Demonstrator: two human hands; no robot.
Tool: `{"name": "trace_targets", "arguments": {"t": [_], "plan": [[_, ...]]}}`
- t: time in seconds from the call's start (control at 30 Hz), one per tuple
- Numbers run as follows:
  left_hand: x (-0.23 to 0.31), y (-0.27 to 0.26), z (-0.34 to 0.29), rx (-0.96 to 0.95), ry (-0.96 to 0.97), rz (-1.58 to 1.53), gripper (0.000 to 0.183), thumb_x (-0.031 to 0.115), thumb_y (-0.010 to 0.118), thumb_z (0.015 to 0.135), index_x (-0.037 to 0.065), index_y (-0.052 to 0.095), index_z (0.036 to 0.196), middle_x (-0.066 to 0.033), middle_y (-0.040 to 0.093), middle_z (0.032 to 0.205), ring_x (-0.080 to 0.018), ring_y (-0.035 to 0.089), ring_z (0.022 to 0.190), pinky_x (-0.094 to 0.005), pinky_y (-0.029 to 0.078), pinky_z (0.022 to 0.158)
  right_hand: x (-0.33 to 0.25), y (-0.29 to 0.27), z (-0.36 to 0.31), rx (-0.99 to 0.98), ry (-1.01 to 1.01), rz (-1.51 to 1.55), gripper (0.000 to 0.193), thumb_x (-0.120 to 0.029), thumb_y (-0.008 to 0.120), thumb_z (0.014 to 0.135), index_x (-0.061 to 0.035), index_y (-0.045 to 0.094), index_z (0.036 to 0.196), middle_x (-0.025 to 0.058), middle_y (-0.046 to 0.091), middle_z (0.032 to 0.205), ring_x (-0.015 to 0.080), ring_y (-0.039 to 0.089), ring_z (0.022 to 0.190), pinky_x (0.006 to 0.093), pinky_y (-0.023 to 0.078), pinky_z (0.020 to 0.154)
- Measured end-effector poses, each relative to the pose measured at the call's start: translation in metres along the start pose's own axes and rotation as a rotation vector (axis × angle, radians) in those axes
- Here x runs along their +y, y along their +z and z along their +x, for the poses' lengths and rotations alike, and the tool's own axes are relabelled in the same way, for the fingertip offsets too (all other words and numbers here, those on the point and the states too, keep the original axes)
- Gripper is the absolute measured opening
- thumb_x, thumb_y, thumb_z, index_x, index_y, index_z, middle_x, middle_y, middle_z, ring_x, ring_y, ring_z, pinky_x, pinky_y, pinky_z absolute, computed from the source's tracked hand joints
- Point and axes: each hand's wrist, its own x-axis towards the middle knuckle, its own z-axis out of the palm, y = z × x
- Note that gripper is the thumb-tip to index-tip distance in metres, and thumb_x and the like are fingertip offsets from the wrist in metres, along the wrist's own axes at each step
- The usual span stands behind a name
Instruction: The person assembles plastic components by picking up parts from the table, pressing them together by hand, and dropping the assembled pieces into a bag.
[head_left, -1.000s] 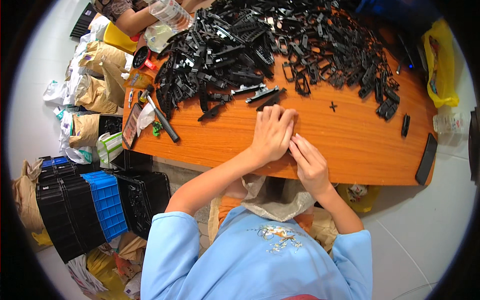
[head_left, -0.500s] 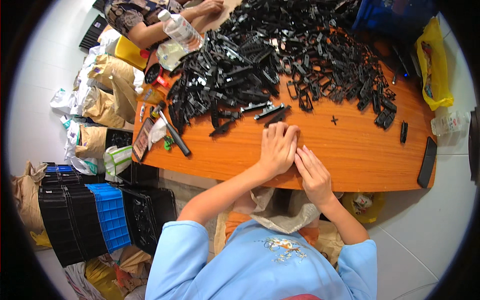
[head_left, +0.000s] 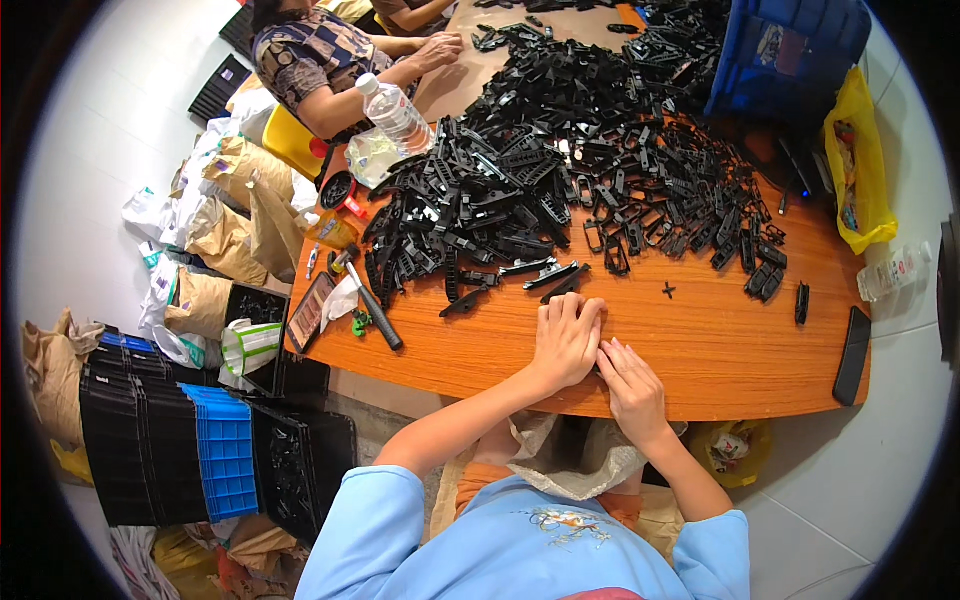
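Observation:
Near the front edge of the wooden table [head_left: 480, 355], both my hands meet. My left hand [head_left: 568, 343] is closed, fingers bent down toward the tabletop. My right hand [head_left: 632, 388] presses against it, fingers held together. A small dark bit shows between the hands; the rest is hidden under the fingers, so I cannot tell what it is. Just beyond my left fingertips lie a few long black plastic pieces [head_left: 566, 284]. Behind them spreads a large heap of black plastic parts [head_left: 480, 185]. A small black cross-shaped piece [head_left: 669, 290] lies alone to the right.
At left lie a hammer [head_left: 375, 305], a phone [head_left: 311, 312] and a clear bottle [head_left: 395, 112]. A blue crate [head_left: 790, 60] and a yellow bag [head_left: 858, 165] stand far right. A black bar-shaped object [head_left: 853, 355] rests at the right edge. Another person's hand [head_left: 438, 50] is across the table.
The whole view has shifted, so the table and heap appear lower and more of the far side shows. My hands stay together at the same place on the table.

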Motion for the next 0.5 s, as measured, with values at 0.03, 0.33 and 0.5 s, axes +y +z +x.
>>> {"name": "trace_targets", "arguments": {"t": [0.03, 0.33, 0.5], "plan": [[0.000, 0.000, 0.000, -0.004, -0.013, -0.025, 0.023, 0.018, 0.052, 0.086, 0.009, 0.055, 0.108, -0.0086, 0.049, 0.098, -0.0265, 0.044, 0.095, -0.0385, 0.032, 0.082, 0.000, 0.001, 0.000, 0.006, 0.009, 0.018, 0.032, 0.002, 0.061, 0.078, 0.0009, 0.064, 0.111, 0.0156, 0.064, 0.115, 0.0301, 0.060, 0.112, 0.0408, 0.048, 0.097], [-0.018, -0.006, -0.010, 0.291, -0.135, -0.405, 0.017, 0.013, 0.056, 0.088, 0.003, 0.056, 0.101, -0.0117, 0.053, 0.095, -0.0303, 0.047, 0.094, -0.0407, 0.037, 0.084, -0.006, -0.007, -0.009, 0.028, 0.003, 0.162, 0.034, -0.002, 0.069, 0.076, -0.0045, 0.065, 0.109, 0.0102, 0.065, 0.109, 0.0289, 0.061, 0.107, 0.0443, 0.046, 0.098], [-0.033, -0.009, -0.002, 0.387, -0.085, -0.049, 0.028, 0.012, 0.068, 0.081, 0.005, 0.057, 0.106, -0.0108, 0.055, 0.104, -0.0301, 0.047, 0.103, -0.0404, 0.038, 0.090, -0.034, -0.029, -0.045, -0.201, -0.126, 0.198, 0.033, -0.009, 0.071, 0.076, -0.0073, 0.066, 0.108, 0.0074, 0.064, 0.114, 0.0255, 0.056, 0.115, 0.0461, 0.042, 0.102]]}}
